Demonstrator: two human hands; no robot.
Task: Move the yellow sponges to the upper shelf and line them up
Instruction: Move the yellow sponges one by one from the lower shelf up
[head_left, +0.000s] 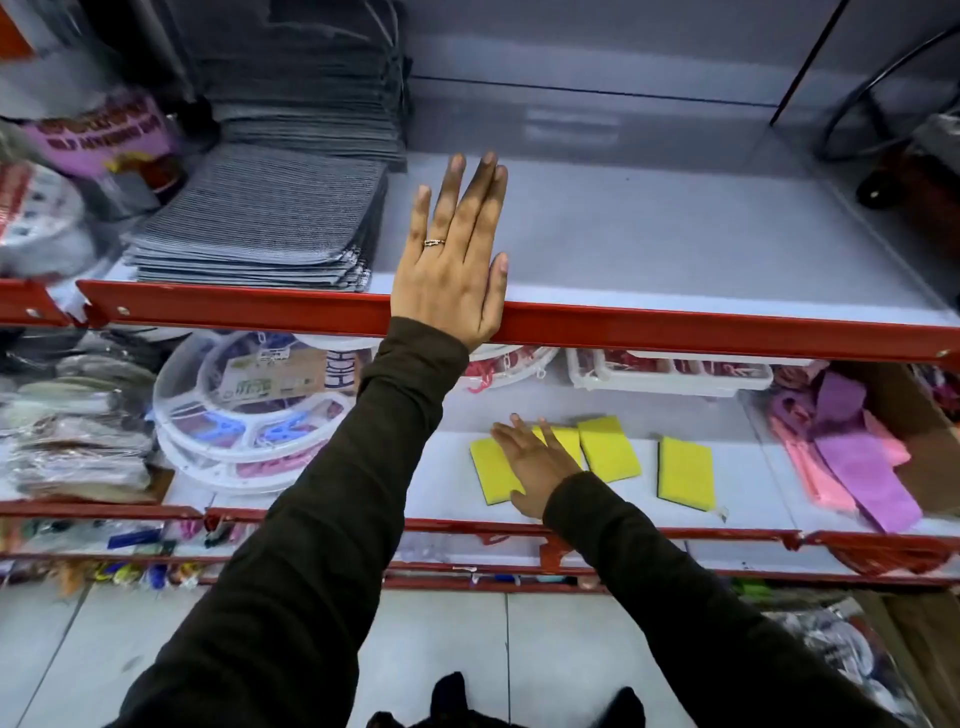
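Observation:
Several yellow sponges lie flat on the lower shelf (447, 488): one at the left (491, 470), one partly under my fingers (566, 439), one in the middle (609, 448) and one apart at the right (685, 473). My right hand (535, 465) rests flat across the left sponges with fingers spread, gripping nothing. Flat and empty, my left hand (452, 260) lies on the upper shelf (701, 249) over its red front edge, fingers together and pointing inward.
A stack of grey striped cloths (260, 218) fills the upper shelf's left side. A red and black object (914, 176) stands at its far right. Round plastic peg hangers (249, 405), white trays (670, 374) and pink and purple cloths (852, 457) surround the sponges below.

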